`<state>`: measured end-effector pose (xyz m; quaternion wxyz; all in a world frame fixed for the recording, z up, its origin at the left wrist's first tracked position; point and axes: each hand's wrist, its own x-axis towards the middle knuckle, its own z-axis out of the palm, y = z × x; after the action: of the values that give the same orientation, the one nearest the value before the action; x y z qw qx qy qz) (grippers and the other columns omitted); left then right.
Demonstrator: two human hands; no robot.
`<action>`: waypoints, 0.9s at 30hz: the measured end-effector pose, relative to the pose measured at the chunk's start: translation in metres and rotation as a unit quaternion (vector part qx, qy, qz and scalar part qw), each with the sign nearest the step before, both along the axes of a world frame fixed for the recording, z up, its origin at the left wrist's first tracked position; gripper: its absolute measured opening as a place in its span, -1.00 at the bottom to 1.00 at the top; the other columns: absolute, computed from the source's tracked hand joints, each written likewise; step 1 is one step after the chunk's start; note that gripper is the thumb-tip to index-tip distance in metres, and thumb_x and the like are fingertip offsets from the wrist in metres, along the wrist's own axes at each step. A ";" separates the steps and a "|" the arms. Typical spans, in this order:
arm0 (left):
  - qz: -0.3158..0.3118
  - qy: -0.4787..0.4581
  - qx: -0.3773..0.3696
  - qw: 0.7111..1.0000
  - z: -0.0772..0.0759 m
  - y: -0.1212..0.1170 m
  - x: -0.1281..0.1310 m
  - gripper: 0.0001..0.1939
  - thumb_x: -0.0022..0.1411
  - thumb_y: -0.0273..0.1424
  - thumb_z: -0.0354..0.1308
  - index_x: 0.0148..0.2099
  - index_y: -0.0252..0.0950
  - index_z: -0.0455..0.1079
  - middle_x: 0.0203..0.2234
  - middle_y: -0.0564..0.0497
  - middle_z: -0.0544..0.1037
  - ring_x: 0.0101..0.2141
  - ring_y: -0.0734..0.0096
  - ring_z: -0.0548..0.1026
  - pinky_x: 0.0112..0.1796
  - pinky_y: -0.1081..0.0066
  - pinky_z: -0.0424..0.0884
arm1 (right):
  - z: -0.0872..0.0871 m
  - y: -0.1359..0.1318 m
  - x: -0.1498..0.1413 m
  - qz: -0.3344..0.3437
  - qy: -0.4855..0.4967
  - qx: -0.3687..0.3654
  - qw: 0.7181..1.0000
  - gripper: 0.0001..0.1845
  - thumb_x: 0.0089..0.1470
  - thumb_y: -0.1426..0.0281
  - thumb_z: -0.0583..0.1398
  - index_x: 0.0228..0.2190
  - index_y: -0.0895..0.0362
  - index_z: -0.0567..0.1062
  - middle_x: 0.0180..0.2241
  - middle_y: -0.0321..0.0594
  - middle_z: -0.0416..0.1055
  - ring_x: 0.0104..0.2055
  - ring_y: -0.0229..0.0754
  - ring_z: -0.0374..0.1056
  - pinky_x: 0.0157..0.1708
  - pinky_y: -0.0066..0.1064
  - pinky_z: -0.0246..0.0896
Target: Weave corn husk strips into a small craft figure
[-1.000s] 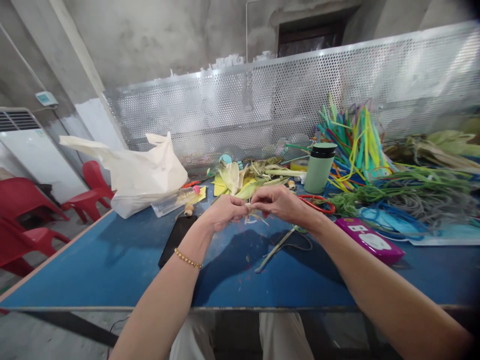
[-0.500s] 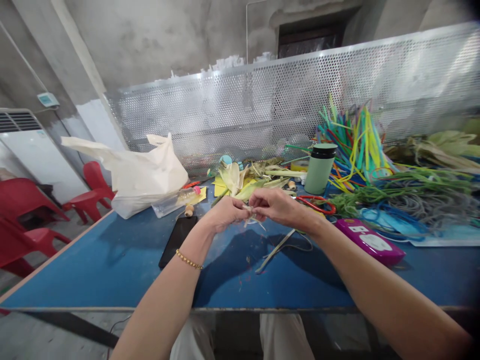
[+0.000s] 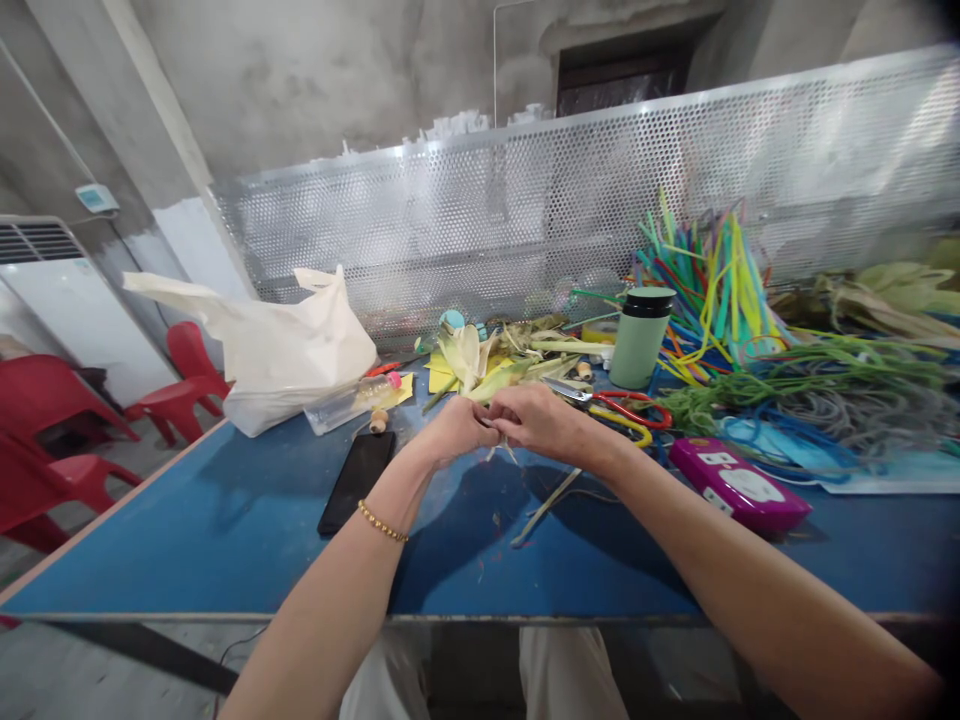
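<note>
My left hand and my right hand meet above the middle of the blue table. Both are closed, fingertips pinched together on a small pale piece of husk strip whose thin ends hang below the fingers. The piece itself is mostly hidden by my fingers. Just behind my hands lies a pile of pale green husk leaves. Red-handled scissors lie right of my right hand. A loose strip rests on the table under my right wrist.
A black phone lies left of my left forearm. A white plastic bag and a clear bottle sit at back left. A green cup, coloured straws, tangled cords and a purple case fill the right side. Red chairs stand left.
My two hands have drawn closer together and a little farther from me, tightening on the small husk piece. The scissors' blades now show beside my right hand.
</note>
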<state>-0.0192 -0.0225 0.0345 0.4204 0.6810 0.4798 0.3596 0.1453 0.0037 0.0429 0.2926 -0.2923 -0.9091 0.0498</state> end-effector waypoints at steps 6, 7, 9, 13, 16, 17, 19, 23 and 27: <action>-0.015 -0.006 -0.012 1.000 -0.004 0.002 0.000 -0.90 -0.15 -0.47 0.16 -0.49 -0.40 0.46 -0.69 0.14 0.28 -0.61 0.62 0.10 -0.54 0.45 -0.06 | 0.006 -0.004 0.001 0.014 -0.016 -0.051 0.999 -0.86 -0.02 0.59 0.17 -0.54 0.17 0.45 -0.61 -0.30 0.39 -0.53 -0.32 0.22 -0.48 -0.47 -0.01; -0.018 -0.009 -0.012 1.000 -0.004 0.002 0.000 -0.90 -0.15 -0.47 0.16 -0.49 -0.40 0.45 -0.68 0.14 0.28 -0.61 0.62 0.11 -0.54 0.45 -0.05 | 0.008 -0.005 0.001 0.011 -0.021 -0.060 0.998 -0.85 -0.03 0.60 0.17 -0.55 0.18 0.45 -0.61 -0.31 0.38 -0.53 -0.32 0.22 -0.48 -0.47 -0.02; -0.023 -0.015 -0.010 1.000 -0.004 0.002 0.000 -0.90 -0.16 -0.47 0.16 -0.51 -0.40 0.45 -0.67 0.14 0.29 -0.60 0.62 0.12 -0.53 0.46 -0.04 | 0.010 -0.006 0.002 0.010 -0.026 -0.072 0.997 -0.85 -0.03 0.60 0.17 -0.56 0.18 0.45 -0.62 -0.32 0.36 -0.54 -0.33 0.21 -0.49 -0.47 -0.03; -0.024 -0.009 -0.004 1.000 -0.002 0.001 -0.002 -0.94 -0.17 -0.46 0.17 -0.55 -0.37 0.38 -0.67 0.15 0.26 -0.60 0.63 0.11 -0.53 0.46 -0.04 | 0.011 -0.006 0.004 0.036 0.010 -0.039 0.999 -0.90 -0.02 0.57 0.22 -0.50 0.18 0.53 -0.52 -0.28 0.38 -0.45 -0.31 0.23 -0.42 -0.46 0.03; -0.027 -0.003 0.003 1.000 -0.001 0.001 -0.004 -0.85 -0.13 -0.42 0.23 -0.57 -0.34 0.31 -0.68 0.16 0.21 -0.60 0.63 0.09 -0.53 0.45 -0.05 | 0.011 -0.001 0.005 0.058 0.072 -0.036 0.995 -0.96 0.00 0.48 0.28 -0.45 0.16 0.59 -0.44 -0.24 0.40 -0.38 -0.27 0.26 -0.37 -0.44 0.08; -0.031 -0.004 0.003 1.000 -0.001 0.001 -0.005 -0.83 -0.11 -0.40 0.25 -0.56 -0.34 0.31 -0.67 0.16 0.20 -0.60 0.63 0.09 -0.53 0.45 -0.05 | 0.011 0.001 0.006 0.069 0.091 -0.053 0.992 -0.95 0.01 0.45 0.29 -0.45 0.16 0.60 -0.45 -0.24 0.40 -0.38 -0.26 0.26 -0.37 -0.43 0.09; -0.046 -0.012 -0.006 0.999 0.000 0.000 -0.005 -0.80 -0.09 -0.37 0.29 -0.54 -0.35 0.33 -0.67 0.17 0.21 -0.59 0.63 0.09 -0.53 0.45 -0.04 | 0.011 0.006 0.008 0.099 0.118 -0.090 0.984 -0.92 0.01 0.39 0.32 -0.45 0.15 0.61 -0.48 -0.24 0.42 -0.39 -0.25 0.28 -0.36 -0.41 0.13; -0.073 -0.036 -0.046 0.996 0.006 -0.005 -0.004 -0.76 -0.09 -0.33 0.34 -0.53 -0.37 0.38 -0.66 0.14 0.28 -0.60 0.62 0.16 -0.51 0.44 0.04 | 0.011 0.013 0.011 0.128 0.156 -0.126 0.971 -0.88 -0.02 0.33 0.35 -0.47 0.14 0.61 -0.43 -0.22 0.49 -0.31 -0.20 0.37 -0.22 -0.34 0.22; -0.095 -0.082 -0.081 0.989 0.012 -0.008 -0.005 -0.73 -0.10 -0.31 0.38 -0.53 -0.40 0.41 -0.64 0.07 0.37 -0.58 0.60 0.24 -0.51 0.43 0.04 | 0.011 0.011 0.010 0.112 0.170 -0.200 0.958 -0.80 0.03 0.28 0.31 -0.43 0.18 0.57 -0.46 -0.24 0.49 -0.40 -0.25 0.35 -0.36 -0.40 0.23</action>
<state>-0.0245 -0.0301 0.0461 0.5442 0.6556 0.4043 0.3326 0.1557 0.0147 0.0535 0.3708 -0.2286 -0.8444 0.3119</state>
